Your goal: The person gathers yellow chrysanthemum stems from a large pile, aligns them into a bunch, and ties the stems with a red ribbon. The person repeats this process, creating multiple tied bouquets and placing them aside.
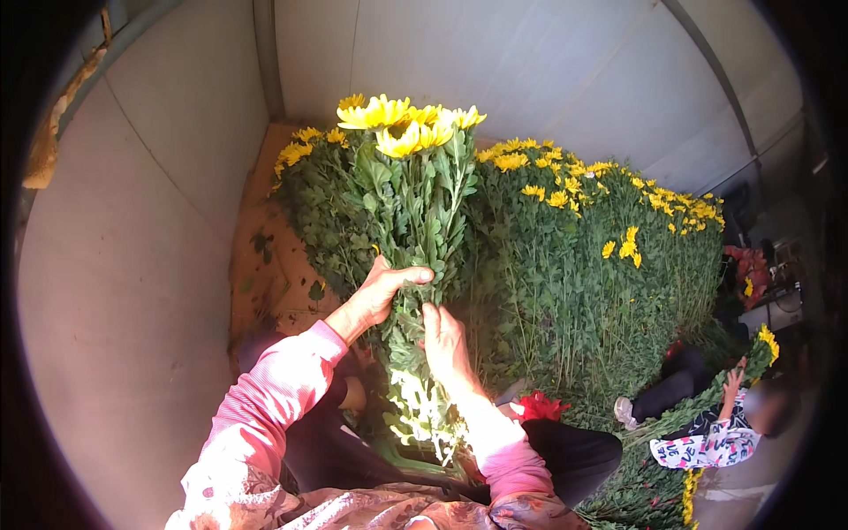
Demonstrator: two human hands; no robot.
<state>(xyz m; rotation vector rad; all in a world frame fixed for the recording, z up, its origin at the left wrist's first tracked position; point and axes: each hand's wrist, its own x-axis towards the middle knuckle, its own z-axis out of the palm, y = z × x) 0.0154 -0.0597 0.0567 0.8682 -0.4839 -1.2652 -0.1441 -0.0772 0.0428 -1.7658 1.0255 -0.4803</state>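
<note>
A bunch of yellow chrysanthemums stands upright before me, its blooms at the top and its leafy stems running down between my knees. My left hand is wrapped round the stems at mid-height, thumb across the front. Just below it on the right, my right hand has its fingers against the same stems; whether they grip is hard to tell. Sunlight bleaches the lower stems and my pink sleeves. A red bundle, its material unclear, lies beside my right knee.
Cut chrysanthemums stand densely packed along the pale wall panels, with more behind the bunch at left. Loose leaves lie on the brown floor covering. At the lower right a co-worker sits holding long flower stems.
</note>
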